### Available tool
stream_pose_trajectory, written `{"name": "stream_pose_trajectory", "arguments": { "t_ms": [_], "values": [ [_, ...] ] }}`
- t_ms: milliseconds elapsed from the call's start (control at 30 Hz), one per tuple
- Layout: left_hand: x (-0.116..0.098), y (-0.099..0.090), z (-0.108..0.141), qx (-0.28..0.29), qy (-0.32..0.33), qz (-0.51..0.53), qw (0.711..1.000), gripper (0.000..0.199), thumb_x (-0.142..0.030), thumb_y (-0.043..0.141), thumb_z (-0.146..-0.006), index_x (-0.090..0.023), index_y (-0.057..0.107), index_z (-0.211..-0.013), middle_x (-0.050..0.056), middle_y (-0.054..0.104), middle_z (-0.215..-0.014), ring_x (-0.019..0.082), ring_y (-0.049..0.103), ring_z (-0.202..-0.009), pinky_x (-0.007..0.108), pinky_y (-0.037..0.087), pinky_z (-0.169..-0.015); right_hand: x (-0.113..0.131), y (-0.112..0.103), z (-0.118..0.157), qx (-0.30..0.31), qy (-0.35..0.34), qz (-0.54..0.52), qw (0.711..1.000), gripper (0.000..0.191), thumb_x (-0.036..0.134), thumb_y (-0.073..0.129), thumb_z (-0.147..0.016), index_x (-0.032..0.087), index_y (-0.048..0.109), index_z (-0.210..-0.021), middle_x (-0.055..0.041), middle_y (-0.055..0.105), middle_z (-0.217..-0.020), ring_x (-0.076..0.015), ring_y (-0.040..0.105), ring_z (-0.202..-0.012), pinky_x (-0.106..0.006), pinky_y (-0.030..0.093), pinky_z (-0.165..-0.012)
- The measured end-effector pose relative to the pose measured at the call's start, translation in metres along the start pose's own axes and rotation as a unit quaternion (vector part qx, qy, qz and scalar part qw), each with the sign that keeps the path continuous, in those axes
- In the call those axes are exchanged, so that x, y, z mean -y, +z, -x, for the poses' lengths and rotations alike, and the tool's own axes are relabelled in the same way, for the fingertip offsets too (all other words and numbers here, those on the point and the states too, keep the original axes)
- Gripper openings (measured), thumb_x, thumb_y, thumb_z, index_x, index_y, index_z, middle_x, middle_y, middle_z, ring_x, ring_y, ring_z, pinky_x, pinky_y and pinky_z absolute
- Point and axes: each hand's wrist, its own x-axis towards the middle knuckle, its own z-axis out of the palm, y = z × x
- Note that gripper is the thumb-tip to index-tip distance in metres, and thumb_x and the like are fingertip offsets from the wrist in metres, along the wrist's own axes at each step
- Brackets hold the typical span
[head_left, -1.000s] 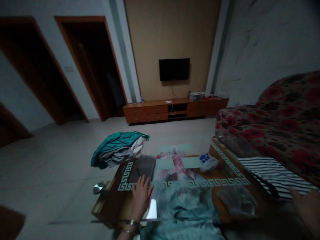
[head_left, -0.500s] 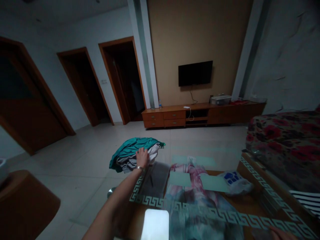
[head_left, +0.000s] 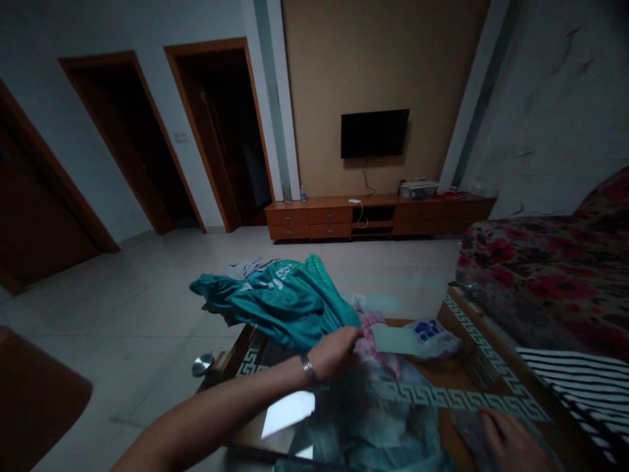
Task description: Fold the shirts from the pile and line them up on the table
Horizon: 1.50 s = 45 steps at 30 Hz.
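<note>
My left hand (head_left: 335,353), with a metal watch band at the wrist, is closed on the near edge of a teal shirt (head_left: 289,298) with white lettering. The shirt stretches from the heap of clothes over the left side of the glass coffee table (head_left: 511,401). Part of a pale striped garment (head_left: 248,267) shows behind it. My right hand (head_left: 514,440) is low at the right, over the table's near side, its fingers curled and partly blurred. Beside those fingers lies a greyish, unclear thing (head_left: 469,429).
A plastic bag with blue shapes (head_left: 432,335) shows at the table's right. A black-and-white striped cloth (head_left: 565,373) lies near the floral sofa (head_left: 521,262). To the left stands a brown rounded seat (head_left: 44,400). The TV cabinet (head_left: 329,219) is along the far wall.
My left hand has moved from the top of the heap back toward me and right, pulling the teal shirt out over the table. The view has shifted slightly; my right hand shows more.
</note>
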Motion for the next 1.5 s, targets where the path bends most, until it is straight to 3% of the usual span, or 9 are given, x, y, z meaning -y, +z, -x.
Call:
{"name": "stream_pose_trajectory", "arguments": {
  "t_ms": [133, 333, 533, 833, 933, 1033, 1200, 1300, 1500],
  "values": [
    [-0.036, 0.034, 0.058, 0.058, 0.144, 0.069, 0.985, 0.058, -0.029, 0.064, -0.078, -0.027, 0.044, -0.133, 0.01, 0.035, -0.149, 0.03, 0.031, -0.136, 0.048, 0.031, -0.105, 0.01, -0.002, 0.004, 0.005, 0.029, 0.03, 0.999, 0.036, 0.039, 0.038, -0.085, 0.02, 0.068, -0.091, -0.0099, 0.068, -0.092, -0.023, 0.064, -0.075, -0.033, 0.047, -0.064],
    [0.043, 0.038, 0.089, -0.007, -0.119, -0.081, 0.99, 0.047, -0.02, 0.056, -0.082, -0.026, 0.05, -0.129, 0.01, 0.041, -0.145, 0.03, 0.029, -0.137, 0.053, 0.022, -0.108, 0.053, -0.001, 0.011, 0.006, 0.059, -0.027, 0.998, 0.04, 0.042, 0.036, -0.091, 0.017, 0.067, -0.095, -0.0116, 0.067, -0.094, -0.0233, 0.063, -0.082, -0.033, 0.048, -0.071],
    [0.107, 0.034, 0.132, 0.006, -0.244, -0.049, 0.968, 0.015, -0.021, 0.051, -0.082, -0.021, 0.063, -0.09, 0.008, 0.065, -0.103, 0.024, 0.056, -0.102, 0.036, 0.039, -0.091, 0.14, 0.011, 0.022, 0.135, -0.084, -0.092, 0.983, 0.027, 0.036, 0.046, -0.09, 0.026, 0.068, -0.102, -0.0072, 0.065, -0.098, -0.024, 0.059, -0.095, -0.037, 0.047, -0.082],
    [0.178, 0.0, 0.257, -0.1, -0.475, -0.053, 0.872, 0.021, -0.033, 0.039, -0.085, -0.018, 0.054, -0.083, 0.004, 0.064, -0.082, 0.019, 0.058, -0.073, 0.024, 0.041, -0.062, 0.019, -0.029, 0.031, 0.106, 0.016, -0.013, 0.994, 0.032, 0.036, 0.042, -0.087, 0.018, 0.067, -0.089, -0.01, 0.064, -0.089, -0.0241, 0.061, -0.084, -0.038, 0.048, -0.078],
    [0.168, 0.005, 0.268, -0.133, -0.429, -0.064, 0.891, 0.025, -0.036, 0.038, -0.085, -0.017, 0.055, -0.085, 0.007, 0.063, -0.087, 0.022, 0.059, -0.081, 0.029, 0.045, -0.071, 0.024, -0.045, 0.038, 0.077, -0.003, 0.04, 0.996, 0.033, 0.038, 0.043, -0.086, 0.018, 0.068, -0.097, -0.0114, 0.063, -0.094, -0.0267, 0.058, -0.088, -0.042, 0.046, -0.082],
    [0.131, 0.015, 0.236, -0.16, -0.286, -0.039, 0.944, 0.038, -0.04, 0.04, -0.086, -0.014, 0.056, -0.108, 0.012, 0.061, -0.111, 0.025, 0.054, -0.106, 0.035, 0.042, -0.091, 0.076, -0.042, 0.038, 0.051, -0.035, 0.032, 0.998, 0.035, 0.04, 0.044, -0.088, 0.019, 0.065, -0.106, -0.0124, 0.061, -0.105, -0.0277, 0.055, -0.1, -0.043, 0.044, -0.088],
    [0.074, 0.033, 0.17, -0.041, -0.173, 0.013, 0.984, 0.036, -0.032, 0.057, -0.078, -0.022, 0.058, -0.113, 0.008, 0.059, -0.125, 0.027, 0.048, -0.12, 0.043, 0.029, -0.105, 0.166, -0.018, 0.029, 0.158, -0.05, -0.047, 0.985, 0.032, 0.032, 0.051, -0.085, 0.022, 0.062, -0.114, -0.0099, 0.062, -0.109, -0.0259, 0.054, -0.106, -0.039, 0.043, -0.089],
    [0.068, 0.027, 0.164, -0.002, -0.2, 0.116, 0.973, 0.013, -0.029, 0.055, -0.075, -0.02, 0.058, -0.084, 0.005, 0.066, -0.093, 0.023, 0.057, -0.096, 0.042, 0.036, -0.097, 0.174, -0.037, 0.022, 0.225, -0.024, -0.13, 0.965, 0.019, 0.03, 0.052, -0.084, 0.021, 0.067, -0.088, -0.0071, 0.065, -0.091, -0.0225, 0.059, -0.092, -0.034, 0.046, -0.084],
    [0.063, -0.027, 0.209, -0.154, -0.28, 0.405, 0.857, 0.032, -0.049, 0.05, -0.081, -0.019, 0.049, -0.09, -0.001, 0.057, -0.078, 0.014, 0.053, -0.07, 0.026, 0.047, -0.067, 0.13, -0.142, 0.02, 0.196, 0.059, -0.302, 0.931, 0.028, 0.049, 0.066, -0.073, 0.021, 0.066, -0.074, -0.0081, 0.066, -0.089, -0.0241, 0.061, -0.091, -0.031, 0.05, -0.081]
  ]
}}
